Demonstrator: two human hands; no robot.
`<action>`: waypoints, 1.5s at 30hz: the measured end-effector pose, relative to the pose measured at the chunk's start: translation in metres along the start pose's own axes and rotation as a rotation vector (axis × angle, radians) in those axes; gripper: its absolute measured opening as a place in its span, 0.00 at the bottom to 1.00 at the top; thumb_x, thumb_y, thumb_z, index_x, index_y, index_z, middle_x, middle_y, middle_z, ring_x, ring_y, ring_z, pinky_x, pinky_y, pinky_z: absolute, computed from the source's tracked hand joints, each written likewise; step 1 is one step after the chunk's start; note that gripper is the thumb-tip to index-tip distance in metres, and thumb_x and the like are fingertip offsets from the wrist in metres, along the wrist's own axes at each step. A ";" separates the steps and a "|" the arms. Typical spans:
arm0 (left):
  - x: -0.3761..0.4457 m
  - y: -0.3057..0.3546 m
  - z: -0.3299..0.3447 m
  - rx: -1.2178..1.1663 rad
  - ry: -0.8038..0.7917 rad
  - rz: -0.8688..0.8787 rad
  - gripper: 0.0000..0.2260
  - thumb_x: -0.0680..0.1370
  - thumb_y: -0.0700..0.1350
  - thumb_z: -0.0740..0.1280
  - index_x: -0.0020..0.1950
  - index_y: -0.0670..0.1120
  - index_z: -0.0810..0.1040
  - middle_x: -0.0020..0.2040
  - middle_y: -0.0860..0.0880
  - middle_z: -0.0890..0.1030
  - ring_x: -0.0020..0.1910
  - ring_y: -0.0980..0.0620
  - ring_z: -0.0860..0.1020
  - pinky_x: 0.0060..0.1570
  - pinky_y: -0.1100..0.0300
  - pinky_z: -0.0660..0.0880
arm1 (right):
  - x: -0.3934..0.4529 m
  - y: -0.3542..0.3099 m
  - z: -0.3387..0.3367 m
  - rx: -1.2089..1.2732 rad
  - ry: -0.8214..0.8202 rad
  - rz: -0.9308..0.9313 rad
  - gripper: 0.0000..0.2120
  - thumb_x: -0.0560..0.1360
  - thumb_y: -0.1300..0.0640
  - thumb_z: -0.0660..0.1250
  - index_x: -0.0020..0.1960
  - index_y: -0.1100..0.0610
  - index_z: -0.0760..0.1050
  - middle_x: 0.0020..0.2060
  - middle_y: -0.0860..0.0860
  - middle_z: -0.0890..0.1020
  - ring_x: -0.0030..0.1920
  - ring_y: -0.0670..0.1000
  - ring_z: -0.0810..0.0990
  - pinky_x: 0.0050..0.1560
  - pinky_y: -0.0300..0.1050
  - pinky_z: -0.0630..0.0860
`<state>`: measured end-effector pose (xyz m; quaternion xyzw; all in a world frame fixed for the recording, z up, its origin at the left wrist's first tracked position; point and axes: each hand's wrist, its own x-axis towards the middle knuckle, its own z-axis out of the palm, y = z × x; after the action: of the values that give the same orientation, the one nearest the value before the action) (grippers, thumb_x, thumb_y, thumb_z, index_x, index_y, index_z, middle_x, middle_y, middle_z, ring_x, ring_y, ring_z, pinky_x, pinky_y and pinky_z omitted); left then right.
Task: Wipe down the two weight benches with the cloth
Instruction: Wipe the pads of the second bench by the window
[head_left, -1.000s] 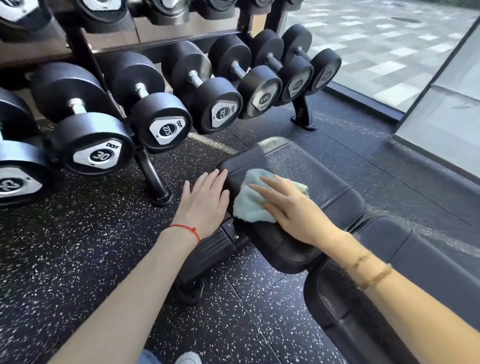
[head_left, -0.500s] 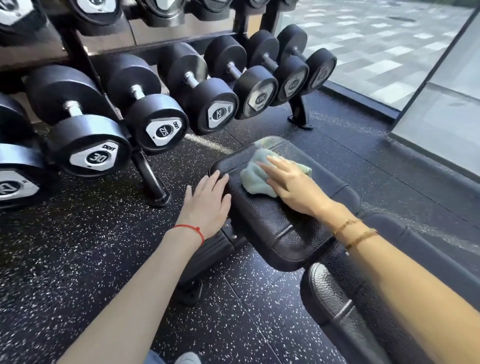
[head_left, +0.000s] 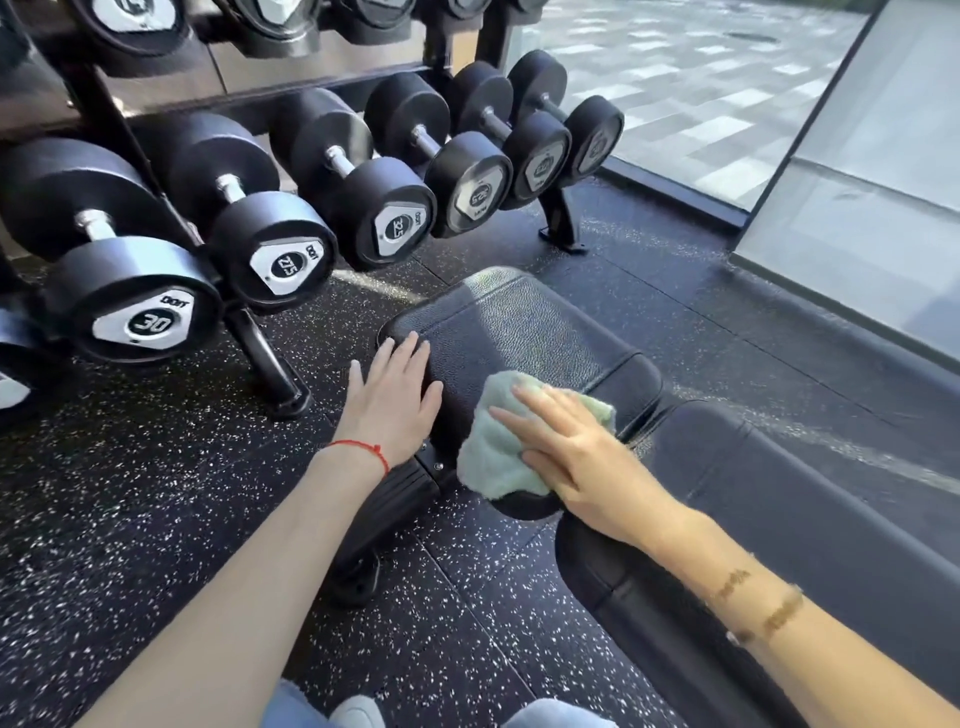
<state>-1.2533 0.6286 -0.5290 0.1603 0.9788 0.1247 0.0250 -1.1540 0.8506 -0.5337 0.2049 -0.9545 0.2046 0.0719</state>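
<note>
Cloth (head_left: 498, 447), pale green and bunched, lies on the near edge of the black padded seat pad (head_left: 524, 332) of the weight bench, partly hanging over the rim. The right hand (head_left: 576, 457) lies flat on top of it, fingers straight and slightly fanned, pressing it into the vinyl and not gripping it. The left hand (head_left: 392, 400) is spread too, palm down against the pad's left edge, holding nothing and seemingly steadying the bench. The longer back pad (head_left: 779, 509) runs off to the lower right, just beside the seat pad across a narrow gap.

The step in hand looks like wiping the seat surface. To do it well, I would keep the palm weight even so the whole cloth stays in contact, run overlapping passes from the far end to the near rim, and follow the rounded edges and the stitched seam, where sweat and dust tend to collect. Unfolding the bunched cloth would likely cover more per pass. The gap between the two pads probably needs a deliberate pass of its own. Only one bench shows here, so the second appears yet to be done.

Dumbbells (head_left: 280, 260) sit on the rack (head_left: 270, 358) to the left. Their end caps read "30", "27.5" and "32.5"; a small brand word above the numbers is too blurred to read with confidence.
</note>
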 end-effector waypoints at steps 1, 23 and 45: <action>0.000 0.003 0.001 0.003 -0.004 0.011 0.26 0.83 0.54 0.50 0.80 0.48 0.51 0.80 0.53 0.49 0.79 0.51 0.46 0.75 0.42 0.47 | -0.010 0.000 -0.002 0.009 0.006 0.014 0.22 0.82 0.49 0.56 0.75 0.42 0.60 0.77 0.45 0.57 0.77 0.47 0.50 0.77 0.48 0.48; -0.007 0.003 0.002 -0.011 -0.034 0.049 0.26 0.83 0.53 0.50 0.80 0.51 0.48 0.80 0.53 0.47 0.79 0.51 0.45 0.75 0.41 0.46 | 0.019 0.075 -0.017 -0.044 0.155 0.359 0.23 0.81 0.53 0.57 0.75 0.43 0.60 0.76 0.50 0.60 0.77 0.52 0.55 0.76 0.52 0.52; -0.009 -0.018 -0.005 -0.035 -0.010 0.014 0.24 0.83 0.51 0.51 0.79 0.50 0.52 0.80 0.53 0.51 0.78 0.52 0.49 0.75 0.42 0.47 | 0.147 0.088 0.006 -0.049 0.042 0.210 0.25 0.79 0.58 0.61 0.74 0.49 0.63 0.76 0.53 0.61 0.76 0.53 0.58 0.76 0.47 0.52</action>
<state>-1.2508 0.6083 -0.5281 0.1672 0.9752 0.1412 0.0318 -1.3249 0.8681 -0.5385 0.0977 -0.9737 0.1919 0.0750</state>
